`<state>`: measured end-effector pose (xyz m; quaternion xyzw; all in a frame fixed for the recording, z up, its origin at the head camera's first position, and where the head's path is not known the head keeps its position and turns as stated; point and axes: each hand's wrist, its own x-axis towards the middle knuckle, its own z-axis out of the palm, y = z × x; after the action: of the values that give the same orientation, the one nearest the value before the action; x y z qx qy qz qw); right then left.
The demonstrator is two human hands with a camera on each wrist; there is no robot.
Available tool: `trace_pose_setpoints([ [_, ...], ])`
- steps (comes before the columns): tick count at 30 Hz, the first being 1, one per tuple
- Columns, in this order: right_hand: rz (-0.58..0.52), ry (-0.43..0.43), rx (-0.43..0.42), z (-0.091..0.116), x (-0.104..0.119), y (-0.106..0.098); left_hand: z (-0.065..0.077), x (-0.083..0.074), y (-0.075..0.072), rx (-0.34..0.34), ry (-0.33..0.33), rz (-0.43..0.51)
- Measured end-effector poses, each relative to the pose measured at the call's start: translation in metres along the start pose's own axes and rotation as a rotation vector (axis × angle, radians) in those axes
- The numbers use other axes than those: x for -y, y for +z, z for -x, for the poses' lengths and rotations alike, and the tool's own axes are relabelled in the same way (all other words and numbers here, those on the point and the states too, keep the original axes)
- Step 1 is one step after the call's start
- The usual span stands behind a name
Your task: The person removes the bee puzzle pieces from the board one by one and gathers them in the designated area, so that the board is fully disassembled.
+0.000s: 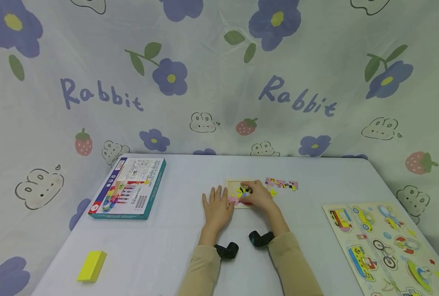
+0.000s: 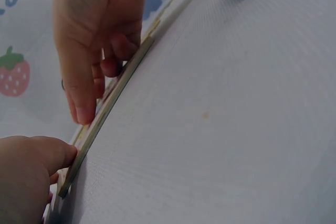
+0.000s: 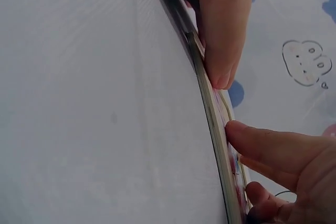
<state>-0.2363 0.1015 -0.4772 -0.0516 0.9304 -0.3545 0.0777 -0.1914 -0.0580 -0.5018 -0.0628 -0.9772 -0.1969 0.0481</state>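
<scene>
So the left hand (image 1: 218, 210) is spread, thumb bracing the edge of the puzzle board (image 1: 232, 187), which sits at that hand's 2 o'clock on the counter (image 1: 160, 255). Right hand (image 1: 260, 196) arches over the board from 3 o'clock (can't tell if it's pinching a piece). I'd square any tab first, then press flat, bracing gently. Loose pieces (image 1: 281, 183) lie around the board's 3 o'clock.

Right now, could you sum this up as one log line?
left hand: spread, thumb touching puzzle board | right hand: over puzzle board | loose pieces: right of puzzle board | yellow block: near left
</scene>
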Motion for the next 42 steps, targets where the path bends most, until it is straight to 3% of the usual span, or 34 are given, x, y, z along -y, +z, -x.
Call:
trace_pose_setpoints([
  [6, 0.064, -0.012, 0.008, 0.0006, 0.0039, -0.0011, -0.0001, -0.0002, -0.0002, -0.010, 0.008, -0.002],
  [23, 0.043, 0.052, 0.047, -0.0059, 0.0052, -0.0024, -0.0007, -0.0006, -0.0005, 0.001, 0.005, -0.001],
  [34, -0.079, 0.044, 0.016, -0.0041, 0.0038, -0.0022, 0.0002, -0.0006, -0.0015, -0.002, 0.005, -0.009],
  [42, -0.293, 0.000, -0.042, 0.0006, -0.0010, -0.0033, 0.0002, -0.0011, -0.0012, 0.017, -0.010, 0.002],
])
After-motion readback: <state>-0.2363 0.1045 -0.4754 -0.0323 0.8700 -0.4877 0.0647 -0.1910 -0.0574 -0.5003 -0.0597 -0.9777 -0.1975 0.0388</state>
